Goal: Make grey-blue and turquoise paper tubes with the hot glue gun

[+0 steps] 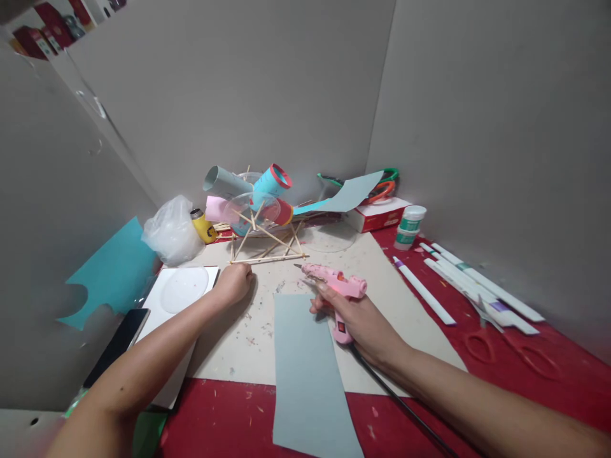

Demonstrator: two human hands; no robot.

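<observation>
Red tabletop (229, 420) bearing a beige cardboard mat (238, 343), enclosed by grey partition walls (286, 83). At frame centre, the right hand (363, 324) closes its fingers around a pink hot glue gun (337, 283), nozzle pointing left. The left hand (233, 283) rests fisted beside a wooden stick frame (267, 245).

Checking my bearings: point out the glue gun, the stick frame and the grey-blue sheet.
glue gun (340, 280), head view, on pink barrel.
stick frame (272, 258), head view, on front base stick.
grey-blue sheet (305, 369), head view, its middle.

No text reads clearly — the red box (377, 215) and jar (409, 227) labels seem too blurred.
</observation>
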